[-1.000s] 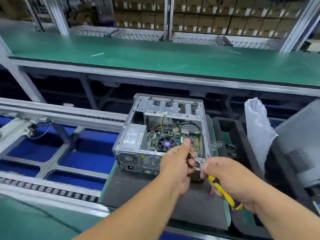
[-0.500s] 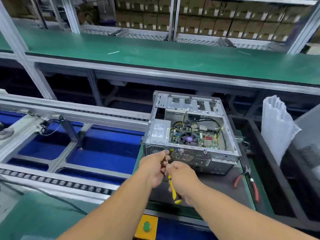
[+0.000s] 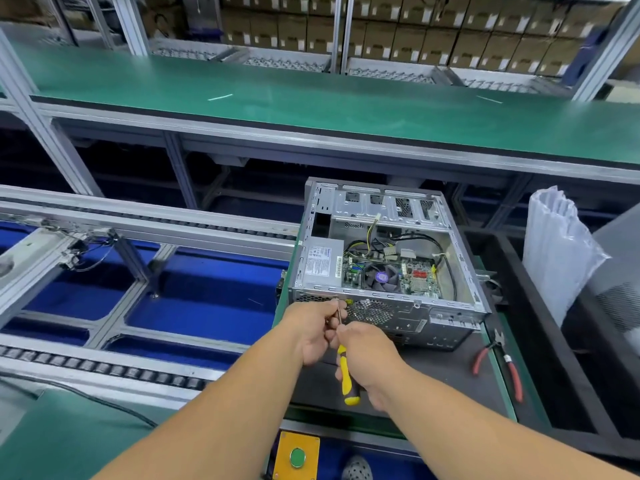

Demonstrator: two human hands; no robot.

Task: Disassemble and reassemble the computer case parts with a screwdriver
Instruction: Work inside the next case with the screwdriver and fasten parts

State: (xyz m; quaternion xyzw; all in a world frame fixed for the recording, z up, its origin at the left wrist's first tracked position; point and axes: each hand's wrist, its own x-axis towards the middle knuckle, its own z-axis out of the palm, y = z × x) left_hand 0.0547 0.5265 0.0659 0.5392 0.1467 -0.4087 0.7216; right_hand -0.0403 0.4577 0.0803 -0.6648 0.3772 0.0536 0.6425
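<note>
Item: computer case (image 3: 388, 268), side panel off, lying open-side up on the dark mat (image 3: 433, 372) at 4 o'clock from frame centre; power supply, fan and board exposed.

Item: screwdriver (image 3: 347, 372), yellow-and-black handle, shaft running up toward 12 o'clock to the top edge of the case's rear panel, just left of the fan grille.

Your right hand (image 3: 369, 355) wraps the handle. Your left hand (image 3: 317, 332) pinches the shaft near its tip, steadying it against the case.

Item: red-handled pliers (image 3: 498, 365), on the mat at 3 o'clock from your hands, untouched.

Step in hand, as judged: working a rear-panel screw; whether it goes out or in cannot be told. Next move calls for keeping the tip seated square in the screw head while your right hand turns, left fingers ready to catch the screw.
</note>
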